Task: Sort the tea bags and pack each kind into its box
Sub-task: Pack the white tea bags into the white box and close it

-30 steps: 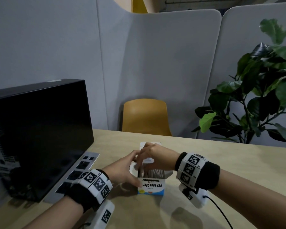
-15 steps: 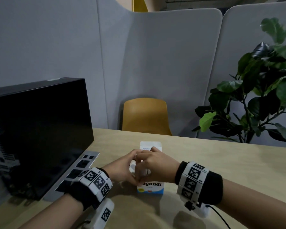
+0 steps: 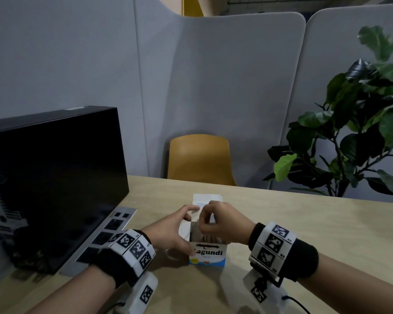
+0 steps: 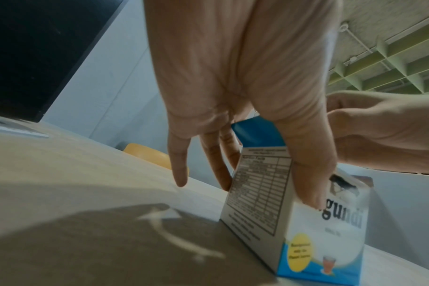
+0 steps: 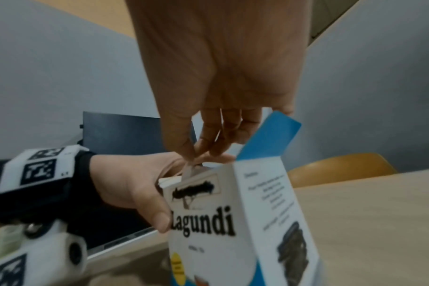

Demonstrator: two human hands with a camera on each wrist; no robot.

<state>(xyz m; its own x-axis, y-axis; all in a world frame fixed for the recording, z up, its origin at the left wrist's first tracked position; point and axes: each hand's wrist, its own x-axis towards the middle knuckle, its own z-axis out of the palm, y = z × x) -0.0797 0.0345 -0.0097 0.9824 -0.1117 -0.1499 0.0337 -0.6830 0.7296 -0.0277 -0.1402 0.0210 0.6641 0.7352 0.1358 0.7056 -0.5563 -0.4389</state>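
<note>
A white and blue Lagundi tea box stands upright on the table, its lid flap raised at the back. My left hand grips the box, thumb on the printed front and fingers along the left side. Over the open mouth, my right hand pinches the top of a white tea bag that pokes out of the box. The tops of several more tea bags show inside. No other box or loose tea bag is in view.
A black computer case stands at the left on the wooden table, with a grey marker sheet beside it. A yellow chair and a leafy plant stand behind the table, before grey partitions.
Half a second ago my right hand lay low over the box mouth and hid it. It has risen slightly and now pinches at the opening. The left hand stays on the box.
</note>
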